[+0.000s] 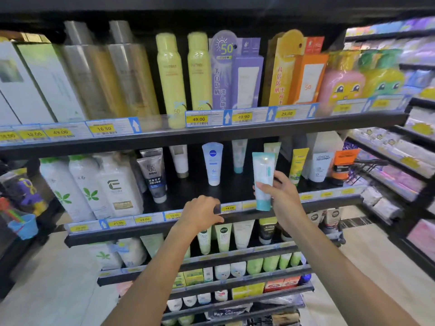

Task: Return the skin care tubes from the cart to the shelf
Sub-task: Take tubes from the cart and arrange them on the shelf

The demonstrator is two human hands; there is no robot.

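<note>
Both forearms came up from the bottom edge toward the shelf unit. Left hand (201,214) hung at the front lip of the middle shelf (188,228), fingers loosely curled, holding nothing; whether it touched the price rail couldn't be told. Right hand (281,196) was clamped on a white-and-teal tube (263,180), upright with the cap down, held just in front of the shelf edge and above the yellow price tags (228,208).

Behind it, on the black shelf board, more tubes stood cap-down: a white Nivea tube (213,163), a grey MEN tube (154,177) to the left, a yellow tube (297,165) and a white L'Oreal tube (320,165) to the right. White pump bottles with green leaf prints (80,187) filled the left end.

Lower shelves carried green and white tubes, blurred. Upper shelf (235,132) held yellow spray cans (170,74), purple and orange sunscreen boxes and gold bottles.

Floor was pale tile. Another rack (400,161) ran along the right; a wire cart handle (369,163) showed beside it.
</note>
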